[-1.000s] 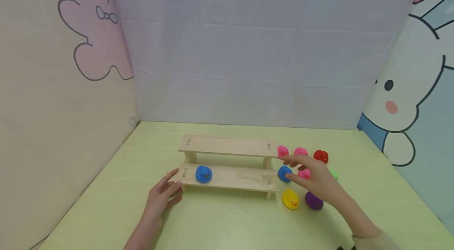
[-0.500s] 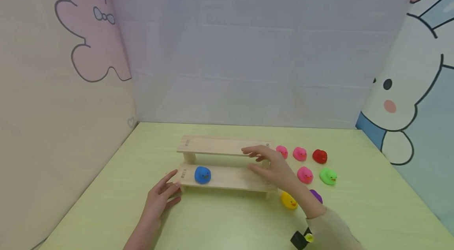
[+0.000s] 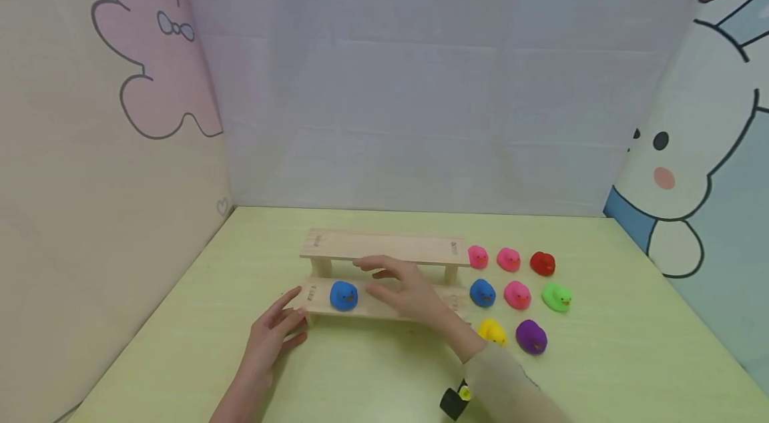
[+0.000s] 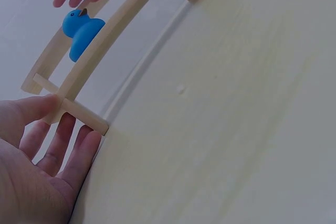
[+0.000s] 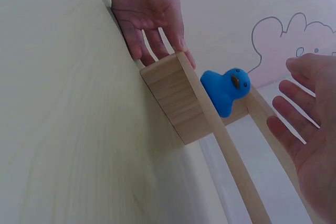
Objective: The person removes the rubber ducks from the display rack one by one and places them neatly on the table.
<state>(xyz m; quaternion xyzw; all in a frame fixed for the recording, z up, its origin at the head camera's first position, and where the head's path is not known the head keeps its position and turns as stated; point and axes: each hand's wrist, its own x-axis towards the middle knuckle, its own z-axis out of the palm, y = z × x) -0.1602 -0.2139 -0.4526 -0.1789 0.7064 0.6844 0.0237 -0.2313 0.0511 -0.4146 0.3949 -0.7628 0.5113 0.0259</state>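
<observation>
A two-tier wooden shelf (image 3: pixel 384 246) stands on the table. On its lower board (image 3: pixel 324 308) sits a blue rubber duck (image 3: pixel 344 296), near the left end. My left hand (image 3: pixel 272 333) holds that end of the shelf, its thumb at the board's edge and its fingers against the end support (image 4: pixel 84 116). Just right of the duck, my right hand (image 3: pixel 405 289) hovers over the lower board with fingers spread and nothing between them. In the right wrist view a gap shows between those fingers (image 5: pixel 294 111) and the duck (image 5: pixel 223 90).
Right of the shelf stand several more rubber ducks: pink (image 3: pixel 508 259), red (image 3: pixel 543 263), blue (image 3: pixel 482 293), green (image 3: pixel 557 297), yellow (image 3: pixel 492 331) and purple (image 3: pixel 531 337). Cartoon-printed cloth walls (image 3: pixel 420 76) enclose the pale table (image 3: pixel 631 343).
My right hand has moved left from the ducks beside the shelf to over the lower board, near its blue duck. My left hand stays at the shelf's left end.
</observation>
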